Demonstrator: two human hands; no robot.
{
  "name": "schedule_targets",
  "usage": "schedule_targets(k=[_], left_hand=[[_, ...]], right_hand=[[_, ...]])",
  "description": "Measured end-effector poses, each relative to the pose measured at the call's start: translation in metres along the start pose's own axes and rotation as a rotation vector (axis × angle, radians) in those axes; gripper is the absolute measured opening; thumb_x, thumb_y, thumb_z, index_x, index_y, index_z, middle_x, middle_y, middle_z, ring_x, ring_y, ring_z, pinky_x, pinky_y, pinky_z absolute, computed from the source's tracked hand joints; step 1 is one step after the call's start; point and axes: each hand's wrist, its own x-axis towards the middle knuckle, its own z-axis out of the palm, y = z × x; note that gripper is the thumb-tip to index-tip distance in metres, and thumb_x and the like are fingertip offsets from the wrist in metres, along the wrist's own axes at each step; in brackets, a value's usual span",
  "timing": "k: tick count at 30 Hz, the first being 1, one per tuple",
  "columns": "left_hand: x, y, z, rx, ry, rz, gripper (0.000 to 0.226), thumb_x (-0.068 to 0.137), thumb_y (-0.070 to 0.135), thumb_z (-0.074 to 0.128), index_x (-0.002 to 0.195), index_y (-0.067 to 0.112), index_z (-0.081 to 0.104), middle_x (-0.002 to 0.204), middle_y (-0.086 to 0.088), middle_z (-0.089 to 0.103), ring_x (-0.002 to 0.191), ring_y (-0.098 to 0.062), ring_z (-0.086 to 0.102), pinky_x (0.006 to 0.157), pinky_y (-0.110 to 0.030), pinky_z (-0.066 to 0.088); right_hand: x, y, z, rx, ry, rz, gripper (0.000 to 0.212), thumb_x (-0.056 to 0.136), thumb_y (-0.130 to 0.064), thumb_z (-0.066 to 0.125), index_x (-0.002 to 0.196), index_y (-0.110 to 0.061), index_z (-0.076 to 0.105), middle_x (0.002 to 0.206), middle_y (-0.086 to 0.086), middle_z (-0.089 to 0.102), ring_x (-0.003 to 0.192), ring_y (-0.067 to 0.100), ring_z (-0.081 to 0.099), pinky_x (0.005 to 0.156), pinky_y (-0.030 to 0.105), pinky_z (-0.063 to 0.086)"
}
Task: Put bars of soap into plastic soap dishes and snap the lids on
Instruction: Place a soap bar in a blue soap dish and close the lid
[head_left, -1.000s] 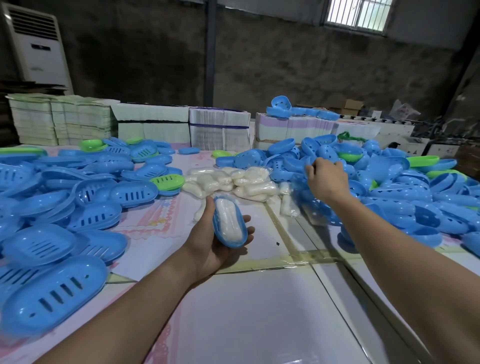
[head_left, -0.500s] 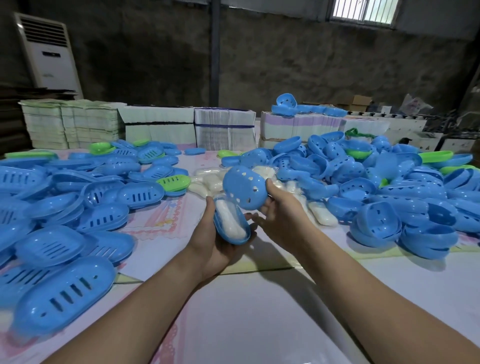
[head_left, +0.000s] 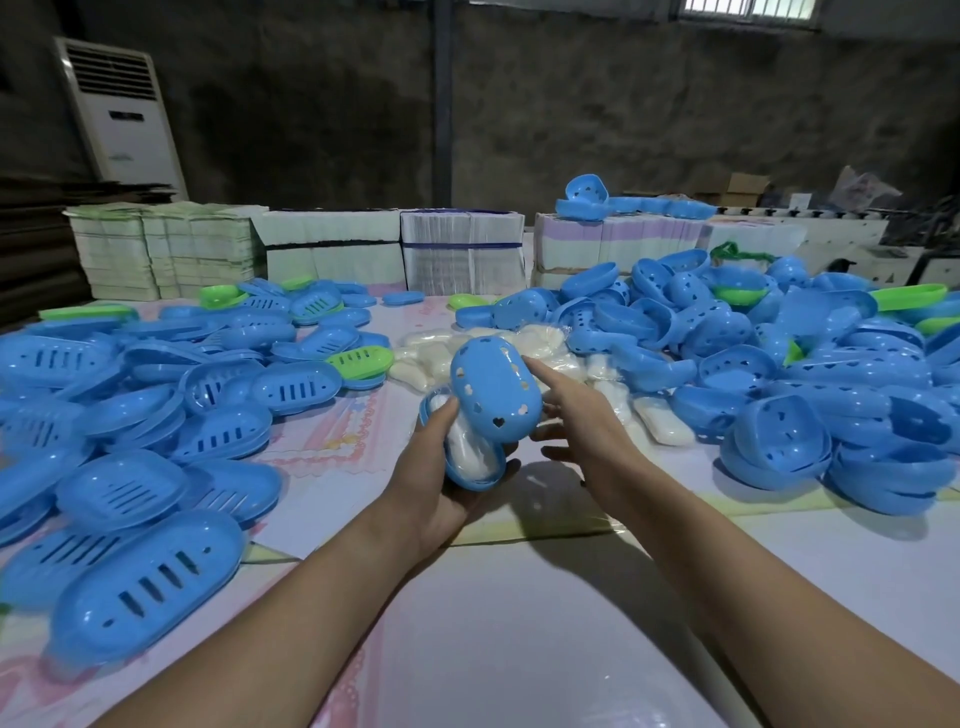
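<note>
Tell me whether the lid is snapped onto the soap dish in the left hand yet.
Not yet. The lid sits tilted over the dish's far end, and the soap inside remains exposed.

Left hand (head_left: 441, 483) grips soap dish (head_left: 480, 475) holding soap (head_left: 470, 449); lid (head_left: 496, 387) tilted above, right fingers (head_left: 545, 371) behind it.

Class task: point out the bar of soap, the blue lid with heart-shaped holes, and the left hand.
bar of soap (head_left: 470, 451), head view, its wrapped top.
blue lid (head_left: 493, 387), head view, its domed back.
left hand (head_left: 439, 480), head view, the palm's thumb side.
</note>
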Motion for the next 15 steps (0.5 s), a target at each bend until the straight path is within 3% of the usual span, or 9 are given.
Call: schedule_targets(k=[3,5,8,10,12,15], left_hand=[[-0.0033,0.0009,0.0013,0.039,-0.009,0.004,0.039,0.096,0.032,0.062,0.133,0.019,0.061,0.1,-0.015,0.076,0.08,-0.027,0.076,0.064,-0.041,0.061],[-0.0046,0.0,0.0019,0.069,-0.034,-0.005,0.041,0.098,0.035,0.06,0.135,0.018,0.06,0.103,-0.014,0.076,0.082,-0.026,0.075,0.066,-0.04,0.061],[-0.0051,-0.0019,0.0038,0.155,-0.057,0.019,0.048,0.098,0.045,0.056,0.138,0.019,0.057,0.11,-0.016,0.073,0.089,-0.029,0.073,0.072,-0.043,0.06],[-0.0038,-0.0031,0.0058,0.206,-0.077,0.056,0.053,0.097,0.051,0.052,0.141,0.021,0.053,0.115,-0.018,0.071,0.094,-0.031,0.071,0.075,-0.045,0.059],[-0.0031,-0.0037,0.0066,0.232,-0.079,0.062,0.057,0.096,0.057,0.048,0.141,0.023,0.052,0.116,-0.019,0.071,0.095,-0.033,0.071,0.076,-0.046,0.059],[-0.0047,-0.0026,0.0075,0.276,-0.058,0.007,0.058,0.094,0.068,0.041,0.126,0.023,0.062,0.1,-0.017,0.076,0.078,-0.03,0.074,0.073,-0.047,0.062]], right_hand=[[-0.0003,0.0033,-0.0025,-0.132,0.021,-0.145,0.06,0.078,-0.019,0.045,0.133,-0.037,0.057,0.1,-0.009,0.066,0.096,0.011,0.058,0.093,0.033,0.045],[-0.0035,0.0042,-0.0003,-0.173,-0.021,-0.14,0.057,0.075,-0.024,0.041,0.127,-0.031,0.063,0.119,-0.003,0.066,0.11,0.015,0.058,0.097,0.037,0.045],[-0.0082,0.0026,0.0057,-0.099,-0.099,-0.054,0.031,0.081,-0.045,0.051,0.102,-0.03,0.068,0.108,0.0,0.067,0.092,0.015,0.063,0.08,0.035,0.05],[-0.0079,0.0024,0.007,-0.055,-0.101,0.001,0.031,0.081,-0.057,0.062,0.099,-0.033,0.065,0.106,-0.003,0.067,0.09,0.016,0.065,0.077,0.035,0.05],[-0.007,0.0015,0.0062,-0.072,-0.088,0.011,0.032,0.081,-0.055,0.068,0.103,-0.033,0.062,0.106,-0.003,0.067,0.086,0.013,0.065,0.069,0.03,0.049],[-0.0066,-0.004,0.0034,-0.097,-0.049,-0.028,0.036,0.081,-0.041,0.071,0.115,-0.034,0.058,0.101,0.0,0.065,0.074,0.005,0.062,0.056,0.019,0.042]])
